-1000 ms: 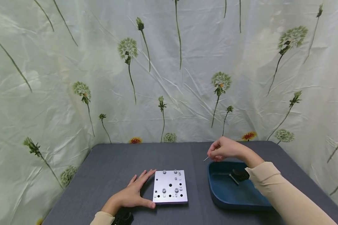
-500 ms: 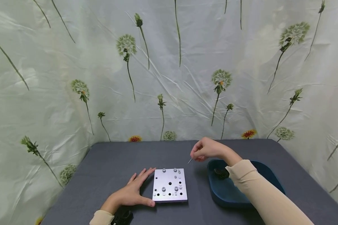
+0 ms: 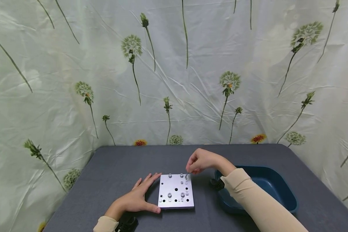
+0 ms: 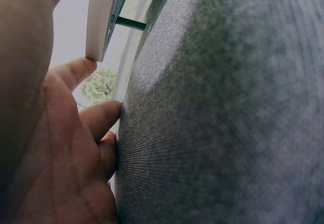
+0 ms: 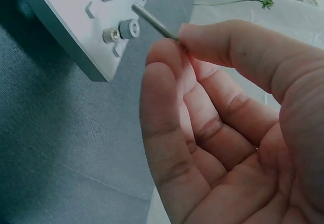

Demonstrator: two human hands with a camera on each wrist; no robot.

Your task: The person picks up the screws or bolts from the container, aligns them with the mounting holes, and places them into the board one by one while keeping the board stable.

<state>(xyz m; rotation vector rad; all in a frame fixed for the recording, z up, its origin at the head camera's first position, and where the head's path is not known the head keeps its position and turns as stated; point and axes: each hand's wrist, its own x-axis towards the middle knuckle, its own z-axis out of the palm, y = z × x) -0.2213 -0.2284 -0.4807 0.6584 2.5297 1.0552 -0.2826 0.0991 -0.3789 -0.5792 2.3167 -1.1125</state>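
Note:
A silver metal plate (image 3: 169, 187) with holes and several socket-head screws lies in front of me in the head view. My left hand (image 3: 137, 198) spreads along its left side, thumb at the near corner and index fingertip at the far corner. In the left wrist view the index finger touches the edge of the plate (image 4: 98, 21), and two dark threaded shanks stick out underneath. Thumb and fingertips of my right hand (image 3: 201, 161) pinch a thin threaded screw (image 5: 154, 22), its head hidden in the fingers. The screw's free end points at the plate's far right corner, close over the screw heads there.
A dark blue tray (image 3: 291, 201) stands to the right, partly covered by my right sleeve (image 3: 258, 199). Black wrist cameras sit at both wrists. The grey cloth table (image 3: 119, 167) ends at a white curtain (image 3: 150, 125) printed with dandelions.
My right hand has moved left from over the tray to the plate's far right corner, carrying the screw. The left hand stays against the plate, which has not moved.

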